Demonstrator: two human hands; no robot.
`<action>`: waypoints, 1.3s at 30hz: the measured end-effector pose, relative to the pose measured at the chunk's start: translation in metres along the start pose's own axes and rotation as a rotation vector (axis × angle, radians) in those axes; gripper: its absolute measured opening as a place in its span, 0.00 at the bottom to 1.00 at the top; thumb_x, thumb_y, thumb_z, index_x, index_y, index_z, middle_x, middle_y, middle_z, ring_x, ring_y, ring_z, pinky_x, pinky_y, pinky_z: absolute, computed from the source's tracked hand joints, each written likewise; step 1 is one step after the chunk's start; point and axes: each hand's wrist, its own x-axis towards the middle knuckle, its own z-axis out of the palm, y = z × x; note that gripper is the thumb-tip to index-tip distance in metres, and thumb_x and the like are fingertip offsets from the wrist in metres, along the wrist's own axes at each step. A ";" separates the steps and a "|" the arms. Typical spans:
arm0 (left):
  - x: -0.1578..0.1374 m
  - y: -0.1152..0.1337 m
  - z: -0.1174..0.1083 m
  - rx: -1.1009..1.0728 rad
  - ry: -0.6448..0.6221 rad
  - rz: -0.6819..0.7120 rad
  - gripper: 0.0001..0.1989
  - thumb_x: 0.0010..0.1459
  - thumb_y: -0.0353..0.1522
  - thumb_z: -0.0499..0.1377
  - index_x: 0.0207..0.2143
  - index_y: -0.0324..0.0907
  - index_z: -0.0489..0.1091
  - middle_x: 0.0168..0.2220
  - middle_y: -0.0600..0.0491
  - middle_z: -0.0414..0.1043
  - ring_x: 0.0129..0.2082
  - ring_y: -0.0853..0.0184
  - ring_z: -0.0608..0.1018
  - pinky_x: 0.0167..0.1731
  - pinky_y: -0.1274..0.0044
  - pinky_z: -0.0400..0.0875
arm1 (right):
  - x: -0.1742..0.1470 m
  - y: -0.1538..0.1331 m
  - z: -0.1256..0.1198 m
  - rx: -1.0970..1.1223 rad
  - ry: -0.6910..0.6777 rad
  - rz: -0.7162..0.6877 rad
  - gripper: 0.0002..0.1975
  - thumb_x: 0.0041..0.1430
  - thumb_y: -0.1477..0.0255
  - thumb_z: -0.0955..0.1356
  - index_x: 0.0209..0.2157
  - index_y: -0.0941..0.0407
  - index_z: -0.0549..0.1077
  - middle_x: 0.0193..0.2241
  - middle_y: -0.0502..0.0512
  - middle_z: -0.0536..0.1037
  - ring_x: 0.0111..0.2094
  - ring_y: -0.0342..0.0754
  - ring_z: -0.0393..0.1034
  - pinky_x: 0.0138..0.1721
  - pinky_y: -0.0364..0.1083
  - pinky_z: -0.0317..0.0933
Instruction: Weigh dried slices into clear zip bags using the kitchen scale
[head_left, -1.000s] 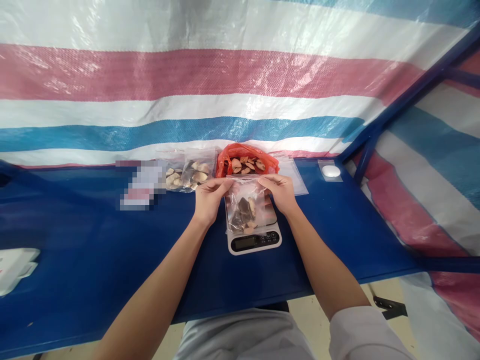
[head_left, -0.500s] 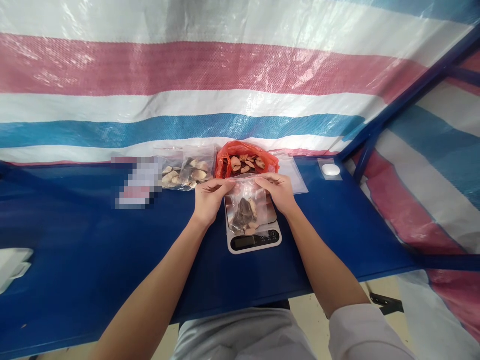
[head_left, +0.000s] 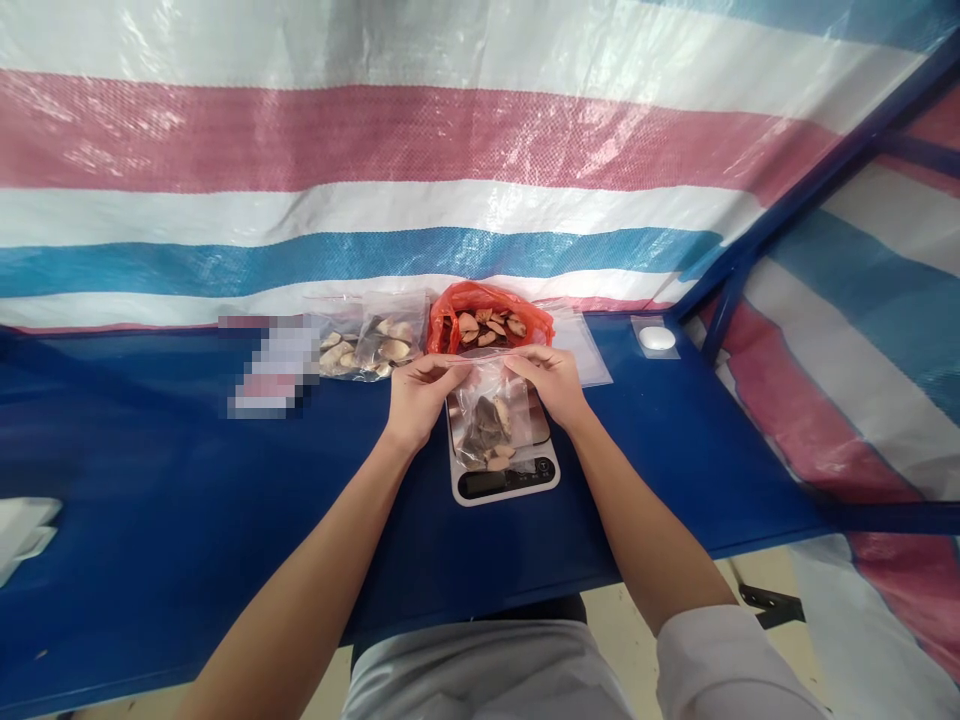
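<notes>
My left hand [head_left: 424,400] and my right hand [head_left: 553,382] pinch the top edge of a clear zip-lock bag [head_left: 491,425], one at each end. Dried slices, some dark and some pale, lie in the lower part of this bag. Beneath it is a white kitchen scale [head_left: 545,488] with a dark display; whether the bag rests on the plate I cannot tell. Just behind my hands a red plastic bag [head_left: 459,300] stands open, full of more dried slices [head_left: 491,325].
Filled clear bags [head_left: 375,345] lie left of the red bag, near a blurred-out item [head_left: 274,365]. A flat clear bag [head_left: 592,350] and a white oval object [head_left: 657,339] are at the right. A white object [head_left: 26,530] sits on the blue table [head_left: 187,500] at far left. Striped sheeting [head_left: 375,135] hangs behind.
Both hands keep their pinch on the bag's top edge, with the right hand very slightly closer to the left. Otherwise the view has only shifted a little.
</notes>
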 end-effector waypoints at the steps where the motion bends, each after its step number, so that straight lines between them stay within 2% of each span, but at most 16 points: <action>1: 0.000 0.000 0.000 -0.008 -0.003 0.000 0.11 0.43 0.38 0.74 0.27 0.41 0.82 0.26 0.52 0.81 0.25 0.69 0.78 0.29 0.79 0.72 | 0.000 0.000 0.000 -0.004 -0.018 0.024 0.16 0.49 0.56 0.76 0.33 0.54 0.81 0.27 0.51 0.81 0.25 0.48 0.76 0.20 0.43 0.68; 4: 0.000 -0.002 -0.001 -0.019 -0.018 -0.019 0.12 0.43 0.39 0.75 0.27 0.41 0.82 0.25 0.52 0.81 0.24 0.69 0.78 0.28 0.79 0.73 | 0.000 0.001 0.000 0.003 -0.055 -0.008 0.16 0.50 0.57 0.76 0.33 0.54 0.81 0.26 0.51 0.81 0.25 0.48 0.75 0.21 0.43 0.69; 10: 0.000 0.001 -0.001 -0.007 -0.068 -0.064 0.17 0.40 0.42 0.76 0.29 0.40 0.82 0.26 0.50 0.82 0.25 0.67 0.79 0.30 0.77 0.75 | 0.002 0.005 0.000 -0.014 -0.029 -0.097 0.13 0.51 0.59 0.76 0.30 0.55 0.80 0.23 0.50 0.80 0.23 0.45 0.72 0.23 0.42 0.68; 14: -0.002 0.007 0.000 0.048 -0.132 -0.085 0.20 0.40 0.43 0.77 0.32 0.40 0.83 0.31 0.48 0.83 0.29 0.64 0.81 0.33 0.75 0.77 | 0.003 0.007 0.000 -0.020 -0.026 -0.086 0.14 0.51 0.58 0.76 0.29 0.55 0.80 0.22 0.50 0.79 0.23 0.45 0.72 0.24 0.43 0.69; 19: -0.002 0.010 0.005 0.096 -0.131 -0.083 0.21 0.44 0.47 0.74 0.33 0.39 0.84 0.29 0.48 0.83 0.28 0.62 0.81 0.30 0.74 0.76 | 0.003 0.006 0.000 -0.040 -0.026 -0.055 0.16 0.51 0.55 0.76 0.32 0.54 0.81 0.23 0.51 0.80 0.25 0.47 0.74 0.26 0.45 0.72; 23: 0.003 0.008 0.005 0.159 -0.132 -0.035 0.19 0.47 0.46 0.73 0.32 0.39 0.84 0.28 0.49 0.82 0.26 0.65 0.79 0.28 0.76 0.74 | 0.002 0.002 -0.003 -0.045 -0.044 -0.044 0.18 0.50 0.54 0.76 0.34 0.54 0.81 0.26 0.52 0.81 0.27 0.48 0.76 0.26 0.45 0.72; 29: 0.014 0.005 0.001 0.232 -0.199 0.026 0.16 0.49 0.43 0.72 0.35 0.40 0.84 0.34 0.48 0.84 0.31 0.63 0.80 0.35 0.74 0.75 | 0.002 0.000 -0.007 -0.046 -0.054 -0.057 0.20 0.50 0.52 0.76 0.32 0.55 0.81 0.26 0.52 0.81 0.27 0.47 0.76 0.27 0.44 0.72; 35: 0.015 0.001 0.002 0.255 -0.169 0.016 0.16 0.48 0.43 0.71 0.31 0.39 0.84 0.26 0.50 0.81 0.23 0.68 0.75 0.24 0.78 0.69 | 0.003 0.000 -0.006 -0.086 -0.038 -0.026 0.18 0.51 0.55 0.75 0.31 0.56 0.81 0.26 0.51 0.81 0.22 0.44 0.73 0.23 0.42 0.68; 39: 0.013 0.004 0.002 0.256 -0.202 0.019 0.17 0.48 0.44 0.72 0.31 0.39 0.83 0.27 0.49 0.81 0.23 0.67 0.76 0.24 0.78 0.69 | 0.003 0.003 -0.005 -0.068 -0.054 -0.060 0.16 0.52 0.56 0.75 0.31 0.56 0.80 0.23 0.50 0.80 0.22 0.44 0.72 0.25 0.42 0.68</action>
